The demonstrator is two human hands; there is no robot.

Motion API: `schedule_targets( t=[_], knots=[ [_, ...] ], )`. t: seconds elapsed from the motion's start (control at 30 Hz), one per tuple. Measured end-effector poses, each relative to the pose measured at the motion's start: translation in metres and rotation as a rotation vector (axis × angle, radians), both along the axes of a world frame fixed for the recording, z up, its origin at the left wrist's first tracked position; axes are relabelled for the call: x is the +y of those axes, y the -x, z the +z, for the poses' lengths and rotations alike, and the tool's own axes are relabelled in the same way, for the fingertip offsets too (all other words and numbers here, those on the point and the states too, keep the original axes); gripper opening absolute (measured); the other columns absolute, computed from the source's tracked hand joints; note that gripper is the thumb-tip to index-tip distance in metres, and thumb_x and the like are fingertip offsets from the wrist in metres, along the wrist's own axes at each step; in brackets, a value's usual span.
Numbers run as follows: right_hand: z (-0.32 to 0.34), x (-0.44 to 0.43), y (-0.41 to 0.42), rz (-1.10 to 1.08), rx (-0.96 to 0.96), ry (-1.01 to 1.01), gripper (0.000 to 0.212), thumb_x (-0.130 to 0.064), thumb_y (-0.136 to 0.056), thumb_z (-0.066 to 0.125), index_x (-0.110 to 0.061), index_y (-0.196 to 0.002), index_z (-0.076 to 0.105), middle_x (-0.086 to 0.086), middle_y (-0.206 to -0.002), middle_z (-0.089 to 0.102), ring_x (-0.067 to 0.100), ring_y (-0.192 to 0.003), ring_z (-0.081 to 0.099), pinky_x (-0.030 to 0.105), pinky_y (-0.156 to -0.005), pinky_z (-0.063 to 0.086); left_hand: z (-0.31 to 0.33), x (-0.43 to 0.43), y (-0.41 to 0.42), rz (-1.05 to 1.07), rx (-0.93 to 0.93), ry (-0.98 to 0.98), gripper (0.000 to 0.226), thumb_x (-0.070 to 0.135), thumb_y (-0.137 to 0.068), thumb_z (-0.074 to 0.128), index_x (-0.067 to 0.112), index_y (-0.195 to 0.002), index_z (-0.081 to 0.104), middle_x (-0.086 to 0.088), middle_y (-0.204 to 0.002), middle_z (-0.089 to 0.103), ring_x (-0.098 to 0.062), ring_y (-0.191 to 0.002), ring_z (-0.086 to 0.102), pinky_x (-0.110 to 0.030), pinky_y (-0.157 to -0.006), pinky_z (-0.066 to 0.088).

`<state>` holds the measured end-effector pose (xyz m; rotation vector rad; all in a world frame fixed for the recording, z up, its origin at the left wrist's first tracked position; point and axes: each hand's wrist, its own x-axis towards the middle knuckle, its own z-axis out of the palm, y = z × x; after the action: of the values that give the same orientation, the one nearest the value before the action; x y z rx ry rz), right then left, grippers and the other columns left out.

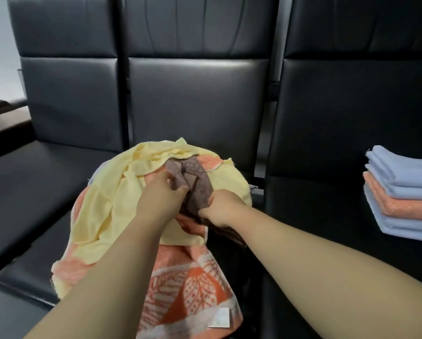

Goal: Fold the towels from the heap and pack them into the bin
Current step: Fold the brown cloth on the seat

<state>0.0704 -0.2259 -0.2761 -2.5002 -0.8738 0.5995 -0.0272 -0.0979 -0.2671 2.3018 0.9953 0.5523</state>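
Item one, brown towel [196, 184]: crumpled, lying on top of the heap [141, 167], which sits on the middle seat straight in front of you. Your left hand [162, 195] pinches its left fold, fingers curled into the cloth. Your right hand [223, 209] is closed round its lower right edge, clenched on the fabric. Your two hands sit close together, with only a bunch of brown cloth between them.

Heap, contents as seen:
- yellow towel [107, 204], wrinkled, spread loosely over most of the rounded mound and reaching under the brown one
- plain orange towel [211, 162], a strip showing at the top, just beside the brown towel
- orange-and-white patterned towel [192, 289], hanging down the front of the mound toward you, between your forearms, with a white label [220, 318] near its lower hem

Stack of folded towels [405, 192]: on the seat to your right, well apart from the heap — pale blue layers at top and bottom, an orange one between them.

Black padded bench [195, 99]: three upright backs side by side — heap and stack rest on its seats
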Motion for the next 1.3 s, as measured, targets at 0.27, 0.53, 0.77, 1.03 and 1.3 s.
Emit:
schedule_targets(
  t=[0.27,0.53,0.77,1.03,1.3],
  knots=[
    [0.016,-0.030,-0.020,-0.140,0.136,-0.267,0.015,-0.032,-0.086,0.083,-0.019,-0.080,0.079,-0.001,-0.088,0.075,0.016,-0.085,0.068,0.025,-0.071,0.051,0.020,-0.023,-0.018,0.005,-0.124,0.034,0.010,0.020,-0.088,0.059,0.017,-0.085,0.068,0.002,-0.079,0.068,-0.019,-0.078,0.064,-0.036,-0.069,0.052],
    [0.051,-0.119,-0.042,-0.239,0.323,-0.588,0.015,-0.018,-0.089,0.080,-0.019,-0.075,0.075,-0.003,-0.066,0.069,0.017,-0.072,0.063,0.038,-0.079,0.054,0.046,-0.092,-0.018,-0.232,-0.412,0.387,0.016,0.014,-0.083,0.066,0.021,-0.068,0.065,0.001,-0.078,0.072,-0.013,-0.073,0.066,-0.032,-0.070,0.053],
    [0.062,-0.262,-0.045,-0.276,0.185,-0.542,0.014,-0.028,-0.092,0.077,-0.023,-0.079,0.074,-0.009,-0.065,0.069,0.010,-0.065,0.062,0.030,-0.067,0.048,0.043,-0.198,-0.041,-0.517,-0.267,0.458,0.017,0.007,-0.088,0.070,0.017,-0.080,0.059,0.004,-0.062,0.061,-0.009,-0.053,0.055,-0.030,-0.057,0.051],
    [0.019,-0.373,-0.027,-0.400,0.107,-0.351,0.009,-0.030,-0.086,0.083,-0.024,-0.080,0.078,-0.006,-0.079,0.077,0.009,-0.077,0.070,0.026,-0.072,0.051,0.027,-0.281,-0.050,-0.717,-0.095,0.795,0.028,-0.005,-0.100,0.049,0.014,-0.094,0.070,-0.003,-0.082,0.072,-0.015,-0.068,0.063,-0.022,-0.053,0.053],
    [0.006,-0.382,-0.022,-0.254,0.175,-0.351,0.031,-0.037,-0.079,0.086,-0.039,-0.104,0.069,-0.012,-0.105,0.071,0.001,-0.090,0.067,0.023,-0.080,0.052,0.010,-0.287,-0.060,-0.714,-0.018,0.912,0.020,-0.007,-0.097,0.055,0.003,-0.102,0.072,-0.027,-0.105,0.072,-0.038,-0.096,0.066,-0.063,-0.093,0.054]
  ],
)
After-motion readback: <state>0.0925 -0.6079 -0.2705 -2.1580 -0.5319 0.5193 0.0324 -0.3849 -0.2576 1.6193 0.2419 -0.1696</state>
